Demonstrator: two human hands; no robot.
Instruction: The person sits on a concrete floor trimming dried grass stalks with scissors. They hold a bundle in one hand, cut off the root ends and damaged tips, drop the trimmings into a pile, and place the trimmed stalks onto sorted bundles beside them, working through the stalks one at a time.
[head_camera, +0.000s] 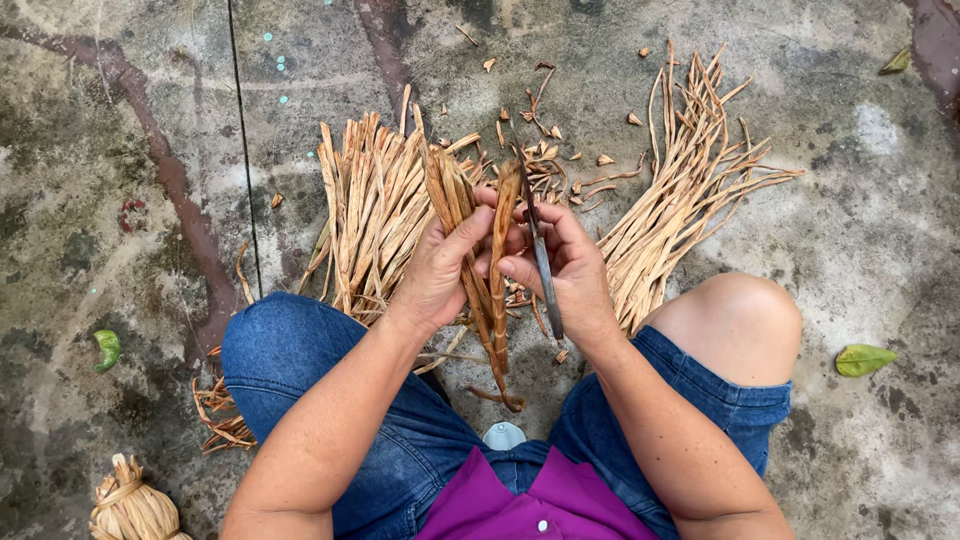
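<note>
My left hand (436, 270) grips a small bunch of dried brown plant strips (497, 250) that stand up between both hands and hang down toward my lap. In my right hand (570, 272) is a thin dark knife (541, 262), its blade pointing away from me beside the strips, and the fingers also pinch one strip. A pile of flat dried strips (370, 205) lies on the concrete just beyond my left hand. A second, thinner pile (685, 175) fans out beyond my right hand.
Small cut scraps (545, 130) litter the wet, stained concrete floor (120, 200). A tied bundle of fibre (130, 505) sits at the lower left, with loose strips (220, 415) by my left knee. Green leaves (864, 358) lie at both sides.
</note>
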